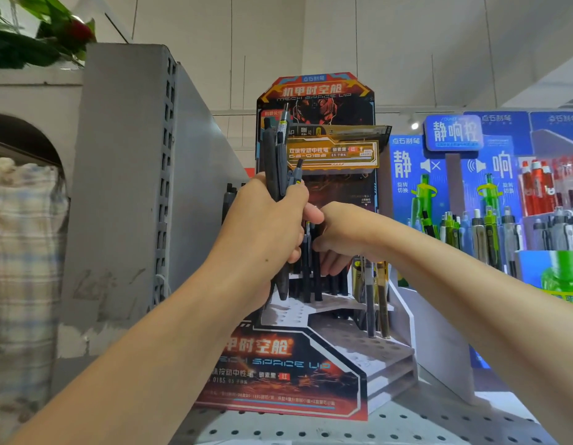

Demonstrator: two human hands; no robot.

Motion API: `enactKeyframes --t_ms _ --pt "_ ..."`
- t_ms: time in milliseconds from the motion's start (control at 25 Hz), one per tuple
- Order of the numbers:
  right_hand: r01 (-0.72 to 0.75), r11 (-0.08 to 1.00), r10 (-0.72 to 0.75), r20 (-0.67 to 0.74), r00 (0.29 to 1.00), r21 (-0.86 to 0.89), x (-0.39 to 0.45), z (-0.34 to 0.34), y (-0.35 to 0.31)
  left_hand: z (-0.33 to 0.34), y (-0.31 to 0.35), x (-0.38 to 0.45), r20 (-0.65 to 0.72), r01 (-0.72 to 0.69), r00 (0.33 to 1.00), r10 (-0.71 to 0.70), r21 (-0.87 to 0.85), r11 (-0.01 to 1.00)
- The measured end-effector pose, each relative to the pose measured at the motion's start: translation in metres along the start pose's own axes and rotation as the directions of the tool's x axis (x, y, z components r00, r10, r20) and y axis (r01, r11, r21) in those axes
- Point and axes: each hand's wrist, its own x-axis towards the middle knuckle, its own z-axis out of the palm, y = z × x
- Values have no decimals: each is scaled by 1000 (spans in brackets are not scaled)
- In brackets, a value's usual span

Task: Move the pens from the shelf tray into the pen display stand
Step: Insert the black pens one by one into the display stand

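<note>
Bright, even indoor light, wide-angle view.
Soft shadows only; edges bow outward, the plaid woven sack [22, 252] at left is blurred, centre fairly sharp.

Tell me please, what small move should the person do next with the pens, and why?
Probably the right hand should pull one pen from the bundle of dark pens that the left hand grips, then lower it into a free hole of the display stand. The right fingers already touch the bundle, some pens already stand in the back row, and many front holes look empty.
</note>
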Motion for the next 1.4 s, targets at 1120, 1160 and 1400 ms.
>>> enactKeyframes --t_ms 1120,1160,1400 --pt "-30 981 20 -58 998 -189 5 -5 -12 4 1 -5 2 -13 1000 12 86 996" --pt "-36 982 27 -53 998 -183 3 -5 -12 6 0 -6 4 -14 1000 14 95 995" --pt "288 955 -242 -366 899 76 -11 -29 11 12 -7 -4 19 8 1000 -8 19 1000"
